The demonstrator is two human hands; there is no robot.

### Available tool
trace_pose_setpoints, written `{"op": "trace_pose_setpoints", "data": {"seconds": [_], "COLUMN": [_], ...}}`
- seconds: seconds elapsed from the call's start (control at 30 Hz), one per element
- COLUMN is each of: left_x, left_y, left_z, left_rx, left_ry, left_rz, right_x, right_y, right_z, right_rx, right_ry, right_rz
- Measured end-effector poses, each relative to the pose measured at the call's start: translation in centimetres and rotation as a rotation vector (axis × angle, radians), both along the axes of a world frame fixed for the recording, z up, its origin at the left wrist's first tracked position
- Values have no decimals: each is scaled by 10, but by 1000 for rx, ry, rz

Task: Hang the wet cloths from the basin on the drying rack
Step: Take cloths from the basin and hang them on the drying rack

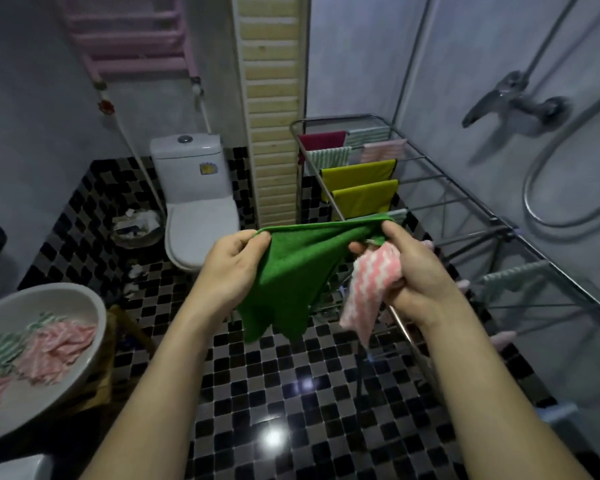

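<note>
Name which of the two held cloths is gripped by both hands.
The green cloth: the left hand and right hand each pinch a top corner, spreading it. The pink-and-white cloth hangs bunched from the right hand alone.

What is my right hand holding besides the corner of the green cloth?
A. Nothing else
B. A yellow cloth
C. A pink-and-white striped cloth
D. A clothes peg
C: the right hand pinches a top corner of the green cloth while its lower fingers bunch a pink-and-white cloth that hangs down from the palm.
</note>
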State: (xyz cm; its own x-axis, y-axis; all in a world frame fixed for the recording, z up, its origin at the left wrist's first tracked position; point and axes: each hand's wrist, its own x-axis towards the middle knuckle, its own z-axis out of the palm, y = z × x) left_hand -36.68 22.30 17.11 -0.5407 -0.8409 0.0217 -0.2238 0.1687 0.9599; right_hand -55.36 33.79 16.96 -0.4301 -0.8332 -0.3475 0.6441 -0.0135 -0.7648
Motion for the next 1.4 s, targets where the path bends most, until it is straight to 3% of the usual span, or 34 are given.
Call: {"op": "trace_pose_setpoints", "data": {"seconds": [0.1,0.23,0.4,0.6,0.8,1.03,1.23,1.4], "left_x": [-12,-58,-119,-169,-206,-253,-289,-324], "left_y": [16,62,121,166,204,221,236,248], "left_z": [10,19,31,41,35,20,1,-26], "left_rx": [188,106,191,331,383,274,262,181], "left_ry": [112,-106,105,295,342,178,110,-5], "left_rz": [-209,-572,-567,-538,-472,-558,-599,-658], "right_x": [-7,-44,-97,-115,-128,-185,-229,-264], "right_y": [6,43,115,177,222,254,270,287], "right_z": [3,14,19,4,13,7,-11,-32], "right_rx": [-96,-163,-285,-170,-118,82,301,412], "right_ry": [-50,68,172,369,553,640,767,673], "right_rz": [49,99,73,281,84,-375,-387,-460]}}
